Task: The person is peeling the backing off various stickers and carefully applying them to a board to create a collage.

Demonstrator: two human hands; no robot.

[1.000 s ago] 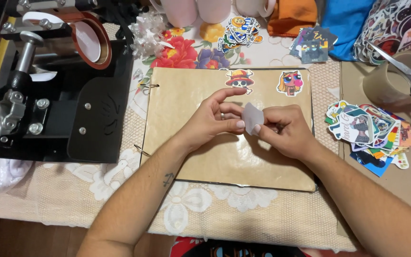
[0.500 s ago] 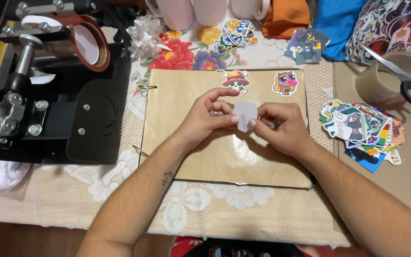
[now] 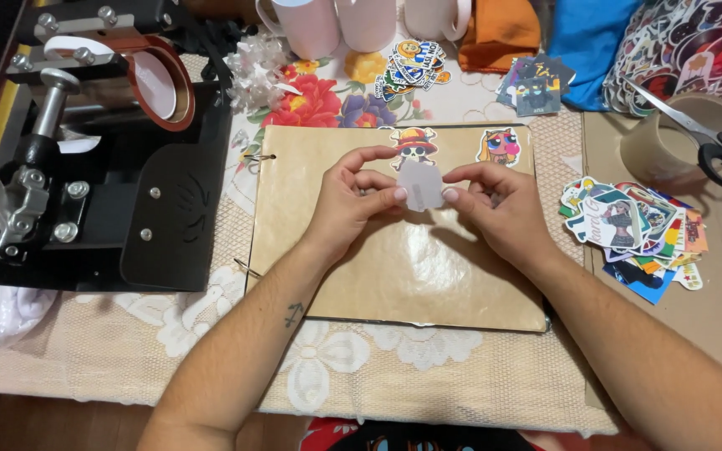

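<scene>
My left hand (image 3: 353, 207) and my right hand (image 3: 499, 209) meet over a tan ring-bound book cover (image 3: 378, 276), pinching a small sticker (image 3: 419, 185) between their fingertips with its white backing side facing me. Left fingers grip its left edge, right fingers its right edge. On the cover's top edge sit a skull-with-straw-hat sticker (image 3: 414, 144) and a cartoon girl sticker (image 3: 499, 146).
A black heat press machine (image 3: 85, 167) stands at the left. Several loose stickers (image 3: 633, 230) lie at the right, more (image 3: 415, 65) at the back. Scissors (image 3: 712, 142) rest on a tape roll (image 3: 670, 146). White mugs (image 3: 365, 21) line the far edge.
The held sticker has shifted slightly left and toward the cover's top, and it now faces me more squarely. Both hands keep their pinch on it.
</scene>
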